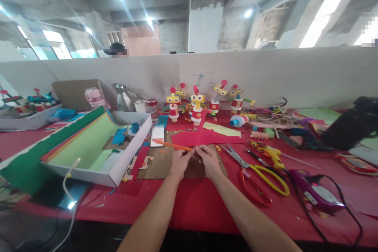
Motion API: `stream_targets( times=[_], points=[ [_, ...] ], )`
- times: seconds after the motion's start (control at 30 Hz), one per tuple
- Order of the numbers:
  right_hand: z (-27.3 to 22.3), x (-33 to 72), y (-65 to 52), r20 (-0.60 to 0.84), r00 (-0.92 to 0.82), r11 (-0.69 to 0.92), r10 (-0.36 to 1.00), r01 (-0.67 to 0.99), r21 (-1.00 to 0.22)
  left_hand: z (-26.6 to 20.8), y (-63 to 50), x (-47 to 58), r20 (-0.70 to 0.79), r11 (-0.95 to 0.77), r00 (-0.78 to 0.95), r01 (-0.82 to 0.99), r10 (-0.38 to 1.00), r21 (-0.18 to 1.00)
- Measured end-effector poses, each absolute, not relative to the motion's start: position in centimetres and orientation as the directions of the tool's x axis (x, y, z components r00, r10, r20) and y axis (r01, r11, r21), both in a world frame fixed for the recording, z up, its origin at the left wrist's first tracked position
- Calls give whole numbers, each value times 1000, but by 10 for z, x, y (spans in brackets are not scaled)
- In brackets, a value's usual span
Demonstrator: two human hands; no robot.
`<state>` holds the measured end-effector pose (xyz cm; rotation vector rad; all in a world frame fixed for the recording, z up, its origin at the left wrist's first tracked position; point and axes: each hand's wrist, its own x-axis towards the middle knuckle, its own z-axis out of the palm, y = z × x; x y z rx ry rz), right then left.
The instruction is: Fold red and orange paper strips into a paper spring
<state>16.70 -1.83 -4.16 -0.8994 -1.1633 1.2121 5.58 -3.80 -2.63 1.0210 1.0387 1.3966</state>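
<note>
Matt orange paper strip (176, 146), dull brown cardboard (162, 164), shiny metal jug (123, 97), glossy plastic power strip (319, 193).

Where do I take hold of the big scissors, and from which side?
Likely best by the yellow handle and red handle, coming in from the near right: the scissors lie flat, with both loops toward the camera and blades pointing away.

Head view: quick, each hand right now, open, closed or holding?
Left hand: closed, holding the orange strip at its inner end.
Right hand: fingertips at that end; whether gripping cannot be told.
</note>
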Motion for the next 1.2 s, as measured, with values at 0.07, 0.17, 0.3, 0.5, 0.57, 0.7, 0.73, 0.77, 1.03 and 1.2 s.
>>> stream_targets(
  times=[0.07, 0.17, 0.3, 0.5, 0.57, 0.7, 0.73, 0.77, 1.03, 1.2],
  points=[
    [-42, 167, -18, 183, -33, 171, 983, -220, -960, -29, -37, 55, 48, -63, -70, -244, 996, 968],
    [-42, 167, -18, 214, -12, 207, 977, -193, -959, -32, -35, 54, 40, -58, -89, -205, 995, 977],
    [-42, 168, -18, 224, 4, 221, 975, -178, -959, -35, -35, 53, 49, -61, -70, -180, 996, 982],
    [-42, 168, -19, 219, -55, 205, 974, -194, -959, -31, -36, 53, 38, -48, -53, -224, 998, 973],
    [-41, 168, -19, 236, -57, 222, 970, -178, -959, -31, -36, 53, 45, -56, -53, -225, 998, 973],
    [-42, 168, -18, 235, -55, 222, 970, -179, -958, -34, -35, 53, 54, -66, -67, -185, 996, 981],
    [-42, 167, -18, 230, -52, 217, 972, -182, -959, -34, -35, 53, 54, -66, -71, -178, 996, 982],
    [-42, 167, -18, 226, -50, 213, 973, -185, -959, -34, -35, 53, 55, -67, -75, -178, 996, 982],
    [-41, 167, -20, 225, -53, 209, 973, -214, -954, -29, -37, 54, 52, -65, -61, -238, 997, 969],
    [-42, 168, -19, 174, -66, 153, 982, -249, -956, -31, -36, 53, 68, -75, -42, -204, 997, 976]
  ],
)
